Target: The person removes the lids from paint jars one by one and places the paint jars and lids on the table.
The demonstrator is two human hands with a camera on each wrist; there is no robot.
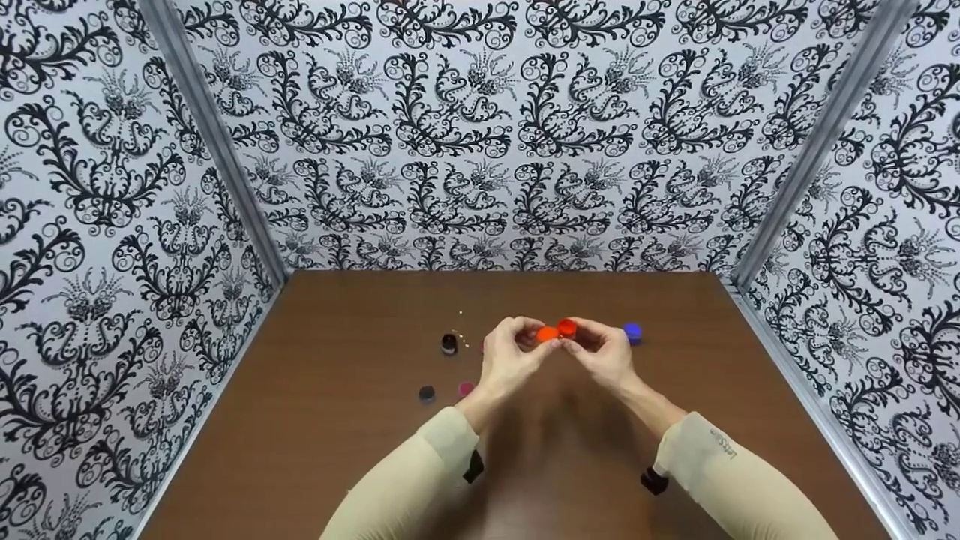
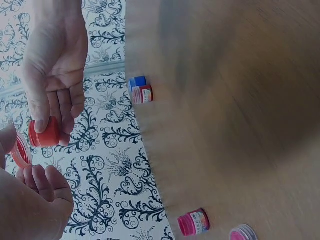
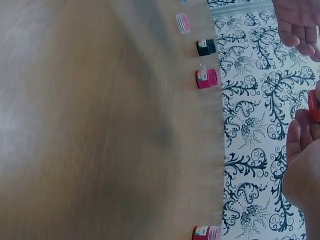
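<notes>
Reference item: the red jar [image 1: 567, 328], held above the brown table [image 1: 360, 465]. All positions are relative to this jar, listed left to right in the head view.

The dark lid [image 1: 427, 393] lies on the table well to the left and toward the wearer. The black jar [image 1: 449, 344] stands to the left. Small pale specks [image 1: 466, 345] are scattered on the table, also to the left. The pink lid [image 1: 466, 388] rests to the left and toward the wearer. The pink jar [image 2: 194, 222] is to the left, mostly hidden by a hand in the head view.

The left hand [image 1: 514, 356], immediately left, holds the orange lid [image 1: 547, 334] between thumb and fingers. This lid is just beside the reference jar; contact cannot be determined. The right hand [image 1: 606, 356], immediately right, grips the reference jar between thumb and fingers. The blue jar [image 1: 633, 334] stands to the right. A dark red jar [image 2: 142, 95] with a ridged lid is also to the right.
</notes>
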